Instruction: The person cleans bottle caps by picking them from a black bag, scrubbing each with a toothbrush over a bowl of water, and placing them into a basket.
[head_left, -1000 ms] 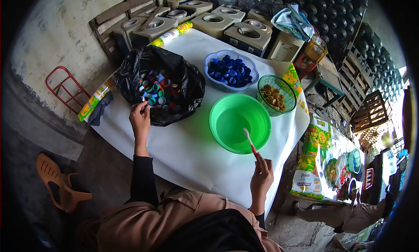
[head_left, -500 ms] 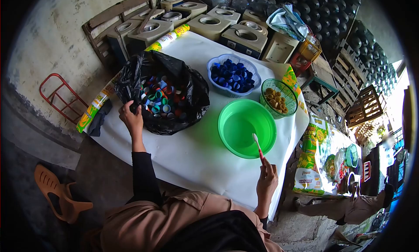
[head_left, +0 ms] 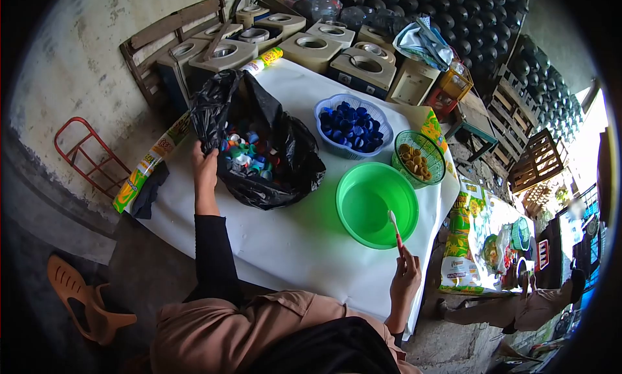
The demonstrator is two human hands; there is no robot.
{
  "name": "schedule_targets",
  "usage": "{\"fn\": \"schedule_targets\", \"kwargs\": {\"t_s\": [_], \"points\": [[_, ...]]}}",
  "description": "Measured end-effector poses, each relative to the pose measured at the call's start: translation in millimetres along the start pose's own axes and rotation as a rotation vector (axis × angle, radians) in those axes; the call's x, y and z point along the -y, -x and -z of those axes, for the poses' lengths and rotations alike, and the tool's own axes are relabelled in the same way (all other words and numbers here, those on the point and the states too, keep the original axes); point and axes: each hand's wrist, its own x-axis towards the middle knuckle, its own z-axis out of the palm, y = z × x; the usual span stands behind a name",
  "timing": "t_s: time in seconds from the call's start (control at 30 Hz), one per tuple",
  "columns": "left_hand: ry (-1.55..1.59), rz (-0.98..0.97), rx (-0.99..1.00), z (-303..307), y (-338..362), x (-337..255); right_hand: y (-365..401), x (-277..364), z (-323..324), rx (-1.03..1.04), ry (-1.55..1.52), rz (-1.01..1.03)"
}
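Adjusting the black bag (head_left: 298, 157) of caps (head_left: 249, 157) seems in hand: the left hand (head_left: 206, 170) curls nearly closed on its nine-o'clock rim. The right hand (head_left: 406, 273) grips a toothbrush (head_left: 398, 237), green basin (head_left: 363, 202) at eleven o'clock; the next move calls for secure rim hold.

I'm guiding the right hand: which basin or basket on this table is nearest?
The plain green basin: the right hand holds a brush over it. The blue basket and green mesh basket stand farther away.
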Motion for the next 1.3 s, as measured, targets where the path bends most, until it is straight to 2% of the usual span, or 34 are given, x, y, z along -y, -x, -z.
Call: {"fn": "schedule_targets", "kwargs": {"t_s": [0.07,0.1,0.23,0.33,0.37,0.47,0.5,0.6,0.63,0.67,0.73,0.8,0.93,1.1,1.23,1.3], "points": [[0.070,-0.035,0.019,16,6,-1,0,2,2,0.001,-0.001,0.000],[0.016,0.006,0.034,27,3,14,1,3,3,0.004,0.006,-0.009],[-0.356,0.082,-0.060,50,26,18,-1,-2,-2,0.013,0.014,-0.017],[0.004,-0.106,0.015,70,29,49,-2,-7,-3,0.017,-0.008,0.000],[-0.271,-0.160,-0.124,75,28,56,-1,-9,-3,0.010,-0.015,0.015],[-0.681,-0.372,-0.244,72,44,17,-1,-17,-9,-0.017,-0.040,0.041],[-0.720,-0.474,-0.291,64,47,6,-1,-19,-12,-0.026,-0.047,0.034],[-0.730,-0.537,-0.137,44,41,-16,1,-26,-22,-0.076,-0.093,0.045],[-0.538,-0.481,-0.046,31,33,-19,1,-28,-26,-0.091,-0.103,0.051],[-0.515,-0.451,0.032,19,32,-22,2,-30,-27,-0.106,-0.110,0.055],[-0.706,-0.571,0.167,2,12,-5,3,-34,-31,-0.122,-0.120,0.074],[-0.819,-0.565,0.228,-12,-6,17,4,-37,-33,-0.133,-0.130,0.075],[-0.975,-0.419,0.358,-24,-31,42,4,-37,-33,-0.136,-0.145,0.053],[-0.915,-0.551,0.316,-16,-44,70,7,-43,-39,-0.167,-0.182,0.047],[-0.780,-0.521,0.429,-8,-58,78,9,-47,-43,-0.181,-0.181,0.066],[-0.690,-0.473,0.419,-7,-57,74,8,-47,-44,-0.187,-0.185,0.070]]}}
